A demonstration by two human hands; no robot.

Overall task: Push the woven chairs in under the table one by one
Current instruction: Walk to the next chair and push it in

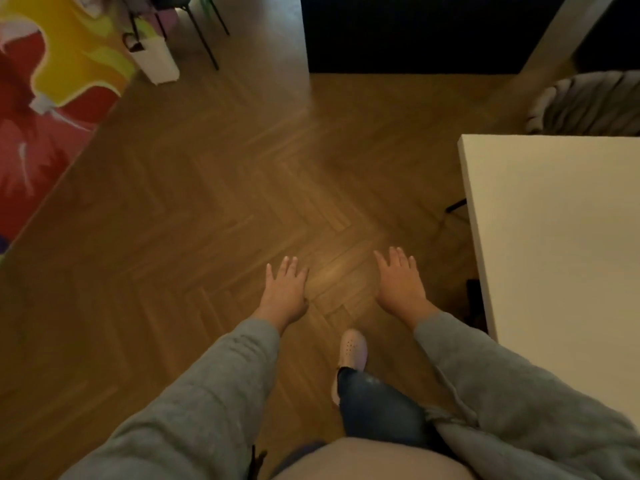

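Observation:
A white table (561, 237) fills the right side of the head view. Beyond its far edge the grey woven back of a chair (588, 102) shows at the upper right. A thin dark chair leg (455, 205) pokes out from under the table's left edge, and another dark shape (475, 299) lies under the edge further down. My left hand (285, 291) and my right hand (401, 285) hover over the wooden floor with fingers straight and spread, holding nothing. Both are left of the table and touch no chair.
A bright red and yellow rug (45, 98) covers the floor at the left. A white box (156, 60) and thin black chair legs (204, 36) stand at the top left. A dark panel (415, 32) is at the top. My foot in a pale shoe (353, 348) steps forward.

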